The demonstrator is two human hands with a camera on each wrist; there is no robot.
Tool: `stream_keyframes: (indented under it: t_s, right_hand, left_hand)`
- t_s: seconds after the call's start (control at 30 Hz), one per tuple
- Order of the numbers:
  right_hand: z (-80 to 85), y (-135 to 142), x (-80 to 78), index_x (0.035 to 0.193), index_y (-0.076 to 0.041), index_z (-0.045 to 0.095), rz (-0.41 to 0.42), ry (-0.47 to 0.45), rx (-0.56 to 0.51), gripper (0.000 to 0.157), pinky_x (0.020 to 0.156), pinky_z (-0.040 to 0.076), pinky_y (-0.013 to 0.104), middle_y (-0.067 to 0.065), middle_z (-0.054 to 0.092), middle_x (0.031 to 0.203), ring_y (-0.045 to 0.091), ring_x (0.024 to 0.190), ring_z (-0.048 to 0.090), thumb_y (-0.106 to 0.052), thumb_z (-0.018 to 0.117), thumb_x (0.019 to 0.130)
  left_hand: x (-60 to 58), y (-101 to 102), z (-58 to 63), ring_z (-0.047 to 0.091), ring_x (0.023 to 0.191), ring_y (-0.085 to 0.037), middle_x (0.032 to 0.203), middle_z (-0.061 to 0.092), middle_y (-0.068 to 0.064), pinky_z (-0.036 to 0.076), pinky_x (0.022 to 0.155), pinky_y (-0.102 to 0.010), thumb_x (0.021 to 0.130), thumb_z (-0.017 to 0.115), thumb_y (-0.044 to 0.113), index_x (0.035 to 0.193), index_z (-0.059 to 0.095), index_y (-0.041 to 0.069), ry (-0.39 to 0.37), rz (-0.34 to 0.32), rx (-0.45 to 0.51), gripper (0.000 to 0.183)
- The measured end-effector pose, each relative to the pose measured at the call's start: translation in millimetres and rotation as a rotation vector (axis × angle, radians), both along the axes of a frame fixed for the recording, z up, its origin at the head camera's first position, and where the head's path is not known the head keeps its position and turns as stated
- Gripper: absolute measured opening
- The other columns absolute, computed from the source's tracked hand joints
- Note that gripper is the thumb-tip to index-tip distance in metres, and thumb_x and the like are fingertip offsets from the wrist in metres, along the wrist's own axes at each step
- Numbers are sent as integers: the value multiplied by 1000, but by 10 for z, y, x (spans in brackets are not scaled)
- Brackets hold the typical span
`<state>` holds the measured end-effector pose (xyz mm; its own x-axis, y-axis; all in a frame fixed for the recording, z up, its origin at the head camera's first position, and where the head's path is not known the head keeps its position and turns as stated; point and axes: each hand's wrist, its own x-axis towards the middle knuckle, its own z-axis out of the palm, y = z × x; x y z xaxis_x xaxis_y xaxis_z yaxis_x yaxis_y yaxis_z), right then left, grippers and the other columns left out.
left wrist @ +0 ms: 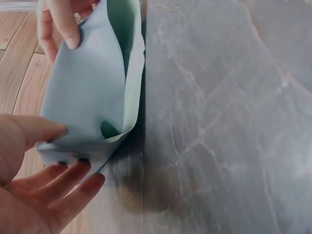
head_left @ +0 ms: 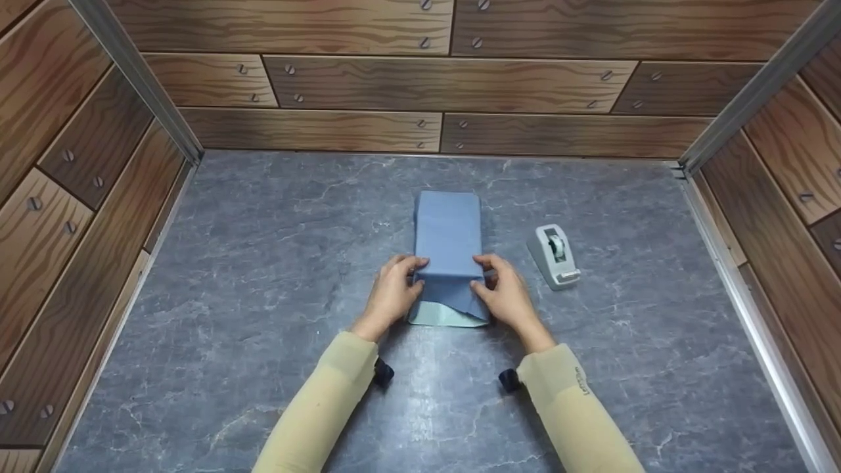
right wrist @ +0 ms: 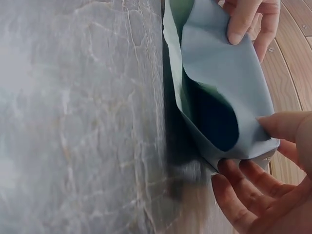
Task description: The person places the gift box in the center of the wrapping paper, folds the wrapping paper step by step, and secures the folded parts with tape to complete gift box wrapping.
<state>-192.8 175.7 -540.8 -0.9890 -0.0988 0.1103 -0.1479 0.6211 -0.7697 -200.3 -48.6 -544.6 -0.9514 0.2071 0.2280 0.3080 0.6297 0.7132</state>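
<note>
A box-shaped parcel in blue wrapping paper (head_left: 449, 230) lies lengthwise before me on the table. Its near end gapes, and the paper's pale green inner side (head_left: 447, 316) shows there. My left hand (head_left: 392, 289) pinches the paper at the near left corner, thumb on the upper flap and fingers along the side. At the near right corner, my right hand (head_left: 507, 289) holds it the same way. The right wrist view shows a dark hollow (right wrist: 214, 119) under the bulging flap. Whatever sits inside the paper is hidden.
To the right of the parcel stands a pale grey tape dispenser (head_left: 555, 256) with a roll in it. The marbled grey tabletop (head_left: 295, 230) is bounded by wood-patterned panels (head_left: 453, 82) at the back and both sides, with metal strips along the corners.
</note>
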Motion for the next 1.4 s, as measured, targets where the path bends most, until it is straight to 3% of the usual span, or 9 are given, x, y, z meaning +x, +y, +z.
stream_keyframes:
  t_s: [0.17, 0.4, 0.57, 0.7, 0.9, 1.0, 1.13, 1.4]
  right_hand:
    - [-12, 2, -22, 117, -17, 57, 13, 9, 16, 37, 70, 47, 37, 6, 54, 106, 22, 82, 56, -11, 67, 82]
    - [-18, 10, -67, 114, -13, 58, 22, 34, 35, 39, 70, 47, 36, 7, 56, 103, 20, 79, 56, -4, 69, 78]
    - [-35, 19, -81, 113, -13, 58, 30, 49, 43, 39, 69, 47, 35, 7, 56, 102, 20, 78, 56, -2, 70, 77]
    - [-33, 25, -91, 113, -13, 59, 36, 49, 46, 39, 69, 47, 35, 6, 56, 103, 21, 80, 56, -2, 70, 77]
    - [-16, 32, -122, 111, -11, 60, 45, 51, 40, 39, 68, 47, 34, 7, 57, 102, 20, 80, 56, -1, 71, 75]
    - [-11, 33, -131, 111, -10, 60, 44, 55, 28, 39, 68, 47, 34, 8, 57, 101, 20, 79, 56, -1, 71, 75]
    - [-19, 39, -138, 111, -10, 60, 43, 57, 20, 39, 69, 48, 34, 8, 57, 102, 19, 79, 57, -1, 71, 75]
    - [-47, 24, -125, 114, -11, 58, 22, 92, 63, 41, 68, 46, 37, 8, 56, 102, 20, 78, 55, -2, 70, 75]
  left_hand:
    - [2, 16, -30, 58, 90, -18, 106, 57, -4, 48, 75, -32, 79, 68, 7, 111, 65, 16, 76, 22, -33, 33]
    - [2, 29, -48, 57, 93, -19, 106, 57, -4, 48, 77, -33, 80, 68, 7, 110, 65, 16, 112, 21, -38, 31]
    - [8, 30, -61, 57, 94, -19, 107, 56, -3, 48, 77, -32, 81, 67, 7, 110, 64, 16, 117, 18, -47, 30]
    - [11, 43, -38, 57, 94, -19, 108, 54, -2, 48, 76, -32, 81, 67, 9, 110, 62, 18, 79, 30, -69, 31]
    - [-11, 58, 35, 56, 99, -27, 128, 43, -9, 48, 77, -36, 82, 67, 12, 111, 58, 19, 18, 14, -79, 32]
    - [-29, 54, 52, 51, 110, -29, 138, 35, -10, 48, 81, -38, 82, 67, 11, 115, 58, 20, 30, -3, -103, 36]
    - [-40, 49, 53, 40, 123, -23, 143, 33, -3, 45, 87, -35, 85, 64, 12, 124, 57, 20, 38, -54, -145, 41]
    - [-67, 72, 59, 42, 122, -22, 138, 40, -3, 41, 92, -33, 84, 65, 10, 122, 59, 14, 70, -74, -136, 39]
